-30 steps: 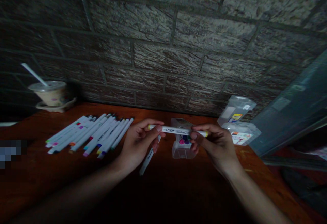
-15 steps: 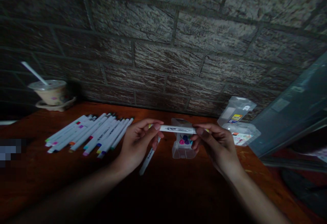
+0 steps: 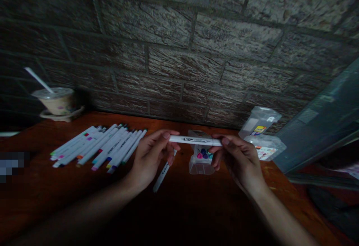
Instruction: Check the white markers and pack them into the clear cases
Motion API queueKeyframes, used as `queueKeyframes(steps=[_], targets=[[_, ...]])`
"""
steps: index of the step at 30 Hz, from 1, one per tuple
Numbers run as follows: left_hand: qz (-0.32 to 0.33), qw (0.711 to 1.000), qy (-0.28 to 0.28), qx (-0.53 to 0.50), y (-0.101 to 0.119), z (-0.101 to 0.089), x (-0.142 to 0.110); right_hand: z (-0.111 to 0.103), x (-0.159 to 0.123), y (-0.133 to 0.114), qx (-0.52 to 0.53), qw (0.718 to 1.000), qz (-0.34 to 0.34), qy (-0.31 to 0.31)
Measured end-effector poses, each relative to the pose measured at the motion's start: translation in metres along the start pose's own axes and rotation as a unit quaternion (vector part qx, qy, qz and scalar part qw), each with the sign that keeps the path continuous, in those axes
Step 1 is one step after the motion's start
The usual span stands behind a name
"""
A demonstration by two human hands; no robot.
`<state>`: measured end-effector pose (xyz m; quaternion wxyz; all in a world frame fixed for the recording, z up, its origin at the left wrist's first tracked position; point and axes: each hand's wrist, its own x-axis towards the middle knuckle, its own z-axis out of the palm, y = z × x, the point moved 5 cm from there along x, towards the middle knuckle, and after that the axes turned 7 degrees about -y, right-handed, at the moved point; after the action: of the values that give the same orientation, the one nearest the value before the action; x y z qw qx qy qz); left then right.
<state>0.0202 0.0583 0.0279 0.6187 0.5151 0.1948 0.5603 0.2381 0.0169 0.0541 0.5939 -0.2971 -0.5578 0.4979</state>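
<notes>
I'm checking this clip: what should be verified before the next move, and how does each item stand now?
1. Left hand gripping one end of the held marker: ok.
2. Right hand gripping the other end: ok.
3. Colours at the held marker's ends visible: not ok, both ends are covered by the hands.
4. Loose marker free of the left hand: cannot tell, its upper end is hidden.
5. Box fully in view: not ok, partly covered.
6. Cup away from both hands: ok.
</notes>
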Motion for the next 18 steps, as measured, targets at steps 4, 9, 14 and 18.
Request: queueKeyframes(steps=[4,9,14,18], targets=[[-0.001,1.0,0.004,-0.015,0.0011,-0.0001,-0.0005,0.0015,0.0006,0.0001,0.021,1.0,0.01,-0.001],[0.002,0.999,-0.001,-0.033,0.0022,0.0012,-0.0014,0.0007,0.0,0.0012,0.04,0.999,0.015,0.003],[0.008,0.999,-0.008,-0.043,0.0014,0.0008,-0.0023,0.0037,0.0009,-0.001,0.054,0.998,0.013,-0.007],[0.014,0.998,-0.011,-0.055,0.002,0.0004,-0.0021,0.0056,0.0006,-0.0021,0.063,0.998,0.017,-0.017]])
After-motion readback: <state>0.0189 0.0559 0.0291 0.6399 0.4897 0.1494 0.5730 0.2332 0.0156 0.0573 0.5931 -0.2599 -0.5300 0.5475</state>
